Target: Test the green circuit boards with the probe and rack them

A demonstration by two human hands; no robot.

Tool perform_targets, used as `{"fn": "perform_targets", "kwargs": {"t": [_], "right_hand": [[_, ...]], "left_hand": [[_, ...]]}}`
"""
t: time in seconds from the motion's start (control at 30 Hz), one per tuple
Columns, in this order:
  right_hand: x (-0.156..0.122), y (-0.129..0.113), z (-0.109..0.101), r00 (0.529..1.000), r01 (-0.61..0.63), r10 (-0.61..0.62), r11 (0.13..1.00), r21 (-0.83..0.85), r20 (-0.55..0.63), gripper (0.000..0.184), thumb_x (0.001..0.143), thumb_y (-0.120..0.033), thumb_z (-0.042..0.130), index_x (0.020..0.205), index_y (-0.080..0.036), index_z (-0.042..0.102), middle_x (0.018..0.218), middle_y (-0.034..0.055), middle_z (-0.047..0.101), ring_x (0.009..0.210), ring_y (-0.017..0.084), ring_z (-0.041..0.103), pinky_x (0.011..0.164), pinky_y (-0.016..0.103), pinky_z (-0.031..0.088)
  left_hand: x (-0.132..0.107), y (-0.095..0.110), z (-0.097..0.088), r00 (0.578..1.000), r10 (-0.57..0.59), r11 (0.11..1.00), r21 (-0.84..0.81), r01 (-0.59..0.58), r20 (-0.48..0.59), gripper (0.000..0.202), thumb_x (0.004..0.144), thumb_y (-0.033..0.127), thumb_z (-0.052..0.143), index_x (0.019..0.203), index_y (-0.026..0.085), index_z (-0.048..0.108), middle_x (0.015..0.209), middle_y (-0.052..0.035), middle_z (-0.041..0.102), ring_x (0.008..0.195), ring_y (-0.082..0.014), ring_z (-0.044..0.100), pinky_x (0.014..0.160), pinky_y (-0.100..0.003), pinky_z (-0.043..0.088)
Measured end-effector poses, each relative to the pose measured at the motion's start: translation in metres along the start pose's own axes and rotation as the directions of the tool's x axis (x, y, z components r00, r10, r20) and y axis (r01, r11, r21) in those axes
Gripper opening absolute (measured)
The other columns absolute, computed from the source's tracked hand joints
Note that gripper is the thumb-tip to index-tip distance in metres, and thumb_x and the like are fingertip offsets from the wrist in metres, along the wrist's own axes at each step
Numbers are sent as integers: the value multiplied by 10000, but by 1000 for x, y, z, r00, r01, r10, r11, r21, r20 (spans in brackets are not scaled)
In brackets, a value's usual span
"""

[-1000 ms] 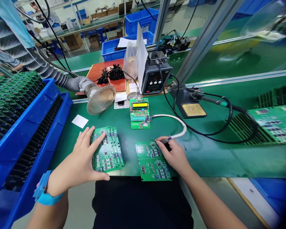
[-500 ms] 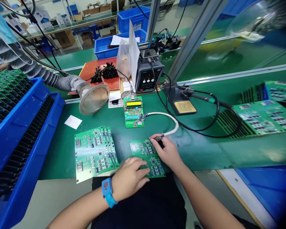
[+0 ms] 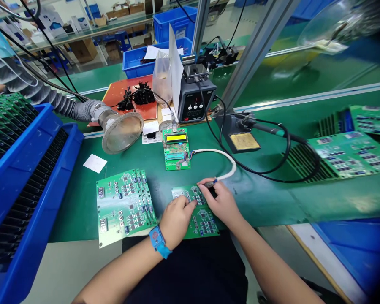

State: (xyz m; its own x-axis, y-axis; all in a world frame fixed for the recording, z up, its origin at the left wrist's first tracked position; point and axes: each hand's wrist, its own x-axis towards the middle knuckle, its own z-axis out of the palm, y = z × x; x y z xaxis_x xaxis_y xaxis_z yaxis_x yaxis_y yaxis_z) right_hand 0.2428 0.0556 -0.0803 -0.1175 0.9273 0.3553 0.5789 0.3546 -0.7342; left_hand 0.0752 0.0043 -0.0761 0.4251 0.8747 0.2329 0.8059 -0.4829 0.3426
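Observation:
A green circuit board (image 3: 199,216) lies at the front edge of the green bench. My left hand (image 3: 176,218) rests on it with fingers curled, the index fingertip pressing near its top middle. My right hand (image 3: 221,200) is closed on a small dark connector (image 3: 211,183) at the end of a white sleeved cable (image 3: 228,161), held against the board's upper right corner. The cable runs back to a small green tester board with a lit yellow display (image 3: 176,148). A second, larger green circuit board (image 3: 123,206) lies untouched to the left.
A blue rack of boards (image 3: 22,169) stands at the left. Behind are a fume-extractor funnel (image 3: 122,131), a soldering station (image 3: 196,99), an iron stand with sponge (image 3: 243,139) and black cables. More green boards (image 3: 348,154) lie at the right. A white paper slip (image 3: 95,163) is nearby.
My left hand left the larger board on the left and came across to the board under my right hand, then slid up it. My right hand stayed on the connector.

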Motion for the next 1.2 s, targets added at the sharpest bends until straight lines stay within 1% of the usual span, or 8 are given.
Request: {"fn": "perform_targets", "kwargs": {"t": [0.3, 0.43, 0.53, 0.63, 0.73, 0.83, 0.9, 1.2], "right_hand": [[-1, 1, 1, 1000, 5, -5, 1000, -5, -8, 123, 900, -299, 509, 880, -206, 587, 852, 75, 677, 834, 236, 641, 784, 387, 512], [2, 0, 1, 1000, -14, 14, 1000, 0, 1, 125, 892, -301, 512, 872, -208, 595, 850, 75, 679, 837, 237, 642, 793, 389, 512], [2, 0, 0, 999, -50, 49, 998, 36, 9, 138, 885, -317, 521, 879, -211, 609, 857, 71, 687, 843, 234, 650, 800, 388, 516], [-8, 2, -6, 994, -109, 110, 988, 113, -5, 152, 883, -338, 538, 920, -213, 617, 913, 69, 706, 883, 228, 664, 841, 389, 516], [-28, 1, -16, 989, -142, 145, 977, 157, -11, 145, 893, -330, 540, 925, -211, 616, 932, 72, 710, 921, 229, 671, 865, 387, 517], [-46, -2, -24, 995, -99, 96, 987, 129, 25, 113, 895, -290, 545, 894, -211, 625, 924, 76, 697, 938, 231, 668, 852, 378, 524], [-53, -4, -27, 998, -54, 52, 994, 91, 30, 98, 890, -269, 550, 894, -213, 631, 932, 79, 687, 940, 231, 663, 844, 378, 529], [-51, -7, -25, 996, 86, -85, 996, -26, 26, 66, 878, -225, 563, 916, -214, 616, 930, 83, 680, 929, 234, 661, 814, 382, 539]], "left_hand": [[-2, 3, 3, 997, -28, 999, -22, 26, -73, 270, 1000, 195, 382, 1009, 160, 649, 784, -42, 549, 683, -171, 521, 611, -258, 453], [-2, 1, 5, 993, -24, 998, -59, 17, -115, 294, 1008, 208, 358, 1019, 164, 649, 775, -40, 545, 670, -163, 509, 614, -256, 458], [-2, 0, 5, 990, -17, 995, -96, 4, -142, 296, 1009, 221, 359, 1031, 161, 648, 783, -42, 545, 666, -156, 517, 620, -253, 469], [-2, -1, 4, 987, -19, 991, -131, -2, -157, 284, 1004, 218, 374, 1053, 150, 645, 807, -51, 553, 689, -156, 543, 633, -252, 485], [-3, 0, 2, 987, -26, 987, -159, 0, -161, 277, 999, 216, 387, 1055, 148, 649, 817, -57, 558, 693, -157, 553, 636, -256, 496], [-3, 0, 2, 987, -29, 983, -184, -1, -157, 276, 999, 215, 390, 1074, 145, 647, 827, -62, 567, 707, -159, 564, 652, -264, 505], [-3, 0, 2, 987, -29, 980, -198, -3, -156, 273, 1000, 219, 395, 1083, 149, 645, 836, -65, 573, 724, -161, 572, 667, -269, 509], [-3, 0, 1, 987, -42, 976, -216, 8, -153, 280, 1005, 233, 391, 1078, 151, 649, 843, -67, 579, 729, -160, 580, 668, -271, 514]]}}
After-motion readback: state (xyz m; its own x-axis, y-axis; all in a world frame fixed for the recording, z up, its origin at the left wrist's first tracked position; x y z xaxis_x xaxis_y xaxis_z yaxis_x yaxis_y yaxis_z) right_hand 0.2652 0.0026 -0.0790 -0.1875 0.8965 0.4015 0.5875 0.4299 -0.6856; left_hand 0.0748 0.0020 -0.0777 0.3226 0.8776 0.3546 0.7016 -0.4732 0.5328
